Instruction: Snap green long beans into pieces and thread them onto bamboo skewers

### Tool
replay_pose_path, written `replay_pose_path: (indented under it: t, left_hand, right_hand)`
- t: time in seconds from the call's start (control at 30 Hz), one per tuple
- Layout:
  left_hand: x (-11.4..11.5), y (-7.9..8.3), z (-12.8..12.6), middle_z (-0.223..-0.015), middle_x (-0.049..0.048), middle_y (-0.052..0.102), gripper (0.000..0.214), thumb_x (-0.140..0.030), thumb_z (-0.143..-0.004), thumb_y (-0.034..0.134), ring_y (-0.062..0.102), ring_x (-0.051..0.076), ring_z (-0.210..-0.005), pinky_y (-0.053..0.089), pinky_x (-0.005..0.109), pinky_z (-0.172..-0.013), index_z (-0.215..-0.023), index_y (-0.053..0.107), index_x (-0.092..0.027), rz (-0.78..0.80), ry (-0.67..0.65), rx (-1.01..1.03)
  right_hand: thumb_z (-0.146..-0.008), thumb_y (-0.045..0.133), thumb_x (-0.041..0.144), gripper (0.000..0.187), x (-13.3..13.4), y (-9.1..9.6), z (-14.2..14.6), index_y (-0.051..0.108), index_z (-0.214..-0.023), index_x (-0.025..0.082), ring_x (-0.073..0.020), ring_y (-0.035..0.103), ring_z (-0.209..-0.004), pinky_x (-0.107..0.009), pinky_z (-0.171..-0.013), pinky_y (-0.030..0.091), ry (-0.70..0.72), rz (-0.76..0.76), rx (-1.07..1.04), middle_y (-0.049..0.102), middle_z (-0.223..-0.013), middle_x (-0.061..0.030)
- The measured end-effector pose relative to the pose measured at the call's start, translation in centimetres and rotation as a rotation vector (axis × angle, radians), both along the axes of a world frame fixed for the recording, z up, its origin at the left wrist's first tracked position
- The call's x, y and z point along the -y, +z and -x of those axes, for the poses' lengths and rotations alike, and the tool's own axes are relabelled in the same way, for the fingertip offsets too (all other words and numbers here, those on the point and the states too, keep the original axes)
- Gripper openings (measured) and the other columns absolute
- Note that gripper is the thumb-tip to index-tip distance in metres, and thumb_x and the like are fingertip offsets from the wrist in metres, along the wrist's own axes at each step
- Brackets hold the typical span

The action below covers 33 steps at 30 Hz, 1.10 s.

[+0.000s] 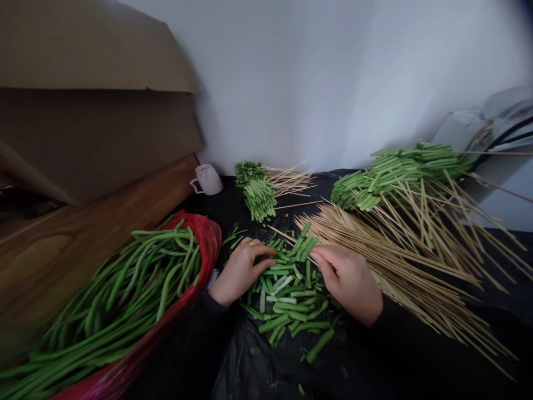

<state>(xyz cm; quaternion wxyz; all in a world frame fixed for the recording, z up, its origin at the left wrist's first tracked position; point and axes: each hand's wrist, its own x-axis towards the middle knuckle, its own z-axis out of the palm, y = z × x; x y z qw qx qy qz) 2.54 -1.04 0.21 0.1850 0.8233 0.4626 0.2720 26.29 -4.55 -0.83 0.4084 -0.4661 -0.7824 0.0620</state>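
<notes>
My right hand (347,280) pinches a bamboo skewer, on which several cut green long bean pieces (306,245) sit side by side. The skewer's pointed end (278,231) sticks out past them to the upper left. Over the loose pile of cut long bean pieces (291,305), my left hand (242,269) has thumb and forefinger brought together at a bean piece (282,257); it wears a ring. The exact grip of those fingertips is partly lost among the green pieces.
A red plastic bag (211,239) of whole long beans (137,278) lies left. Bare skewers (400,261) spread to the right. Skewered beans are stacked at back centre (259,197) and back right (410,172). A white mug (209,180) and cardboard box (104,144) stand at back left.
</notes>
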Motion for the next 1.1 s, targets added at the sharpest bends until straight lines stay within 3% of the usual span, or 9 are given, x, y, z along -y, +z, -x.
replay_pose_path:
  t: [0.17,0.33,0.47,0.6,0.73,1.1]
  left_hand:
    - [0.13,0.33,-0.23,-0.083,0.0048,0.069,0.012,-0.027,-0.085,0.064,0.057,0.022,-0.085,0.037,0.033,-0.083,-0.083,0.076,-0.024,-0.019,0.024,0.020]
    - [-0.07,0.44,-0.03,-0.085,0.0050,0.070,0.011,-0.030,-0.081,0.069,0.060,0.021,-0.086,0.040,0.031,-0.082,-0.081,0.077,-0.022,-0.023,0.237,0.388]
    - [-0.28,0.50,0.11,-0.078,0.0026,0.070,0.020,-0.035,-0.071,0.078,0.058,0.016,-0.075,0.043,0.026,-0.073,-0.081,0.077,-0.017,0.227,0.366,0.849]
    - [-0.30,0.64,-0.14,-0.075,0.0009,0.066,0.026,-0.030,-0.062,0.086,0.054,0.009,-0.068,0.043,0.019,-0.061,-0.080,0.076,-0.014,0.542,0.295,1.201]
    - [-0.20,0.81,-0.31,-0.073,0.0003,0.064,0.029,-0.026,-0.063,0.087,0.053,0.006,-0.065,0.044,0.015,-0.058,-0.086,0.077,-0.012,0.637,0.246,1.270]
    - [-0.01,0.97,-0.38,-0.074,0.0019,0.066,0.032,-0.026,-0.061,0.088,0.055,0.005,-0.064,0.046,0.014,-0.060,-0.087,0.077,-0.011,0.687,0.237,1.274]
  right_hand:
    - [-0.097,0.043,0.019,0.025,0.04,0.07,-0.02,0.065,-0.086,0.017,-0.0178,0.064,-0.076,-0.028,-0.073,0.043,0.007,0.009,-0.005,0.070,-0.081,-0.0049]
    - [-0.096,0.043,0.020,0.025,0.13,0.15,0.06,0.066,-0.086,0.018,-0.0174,0.063,-0.075,-0.028,-0.072,0.043,0.007,0.009,-0.009,0.070,-0.080,-0.0044]
    - [-0.096,0.044,0.020,0.024,0.29,-0.01,0.19,0.066,-0.086,0.018,-0.0171,0.063,-0.073,-0.028,-0.069,0.042,-0.003,0.003,0.018,0.070,-0.079,-0.0038]
    - [-0.096,0.044,0.020,0.024,0.50,-0.23,0.38,0.066,-0.088,0.019,-0.0174,0.063,-0.075,-0.028,-0.070,0.041,0.003,0.004,0.040,0.070,-0.080,-0.0036]
    - [-0.097,0.043,0.020,0.025,0.68,-0.35,0.53,0.066,-0.088,0.018,-0.0172,0.063,-0.074,-0.028,-0.070,0.041,0.020,0.017,0.041,0.069,-0.079,-0.0036]
    - [-0.097,0.043,0.019,0.024,0.72,-0.52,0.57,0.066,-0.091,0.018,-0.0176,0.065,-0.077,-0.027,-0.071,0.041,0.041,0.030,0.039,0.070,-0.084,-0.0045]
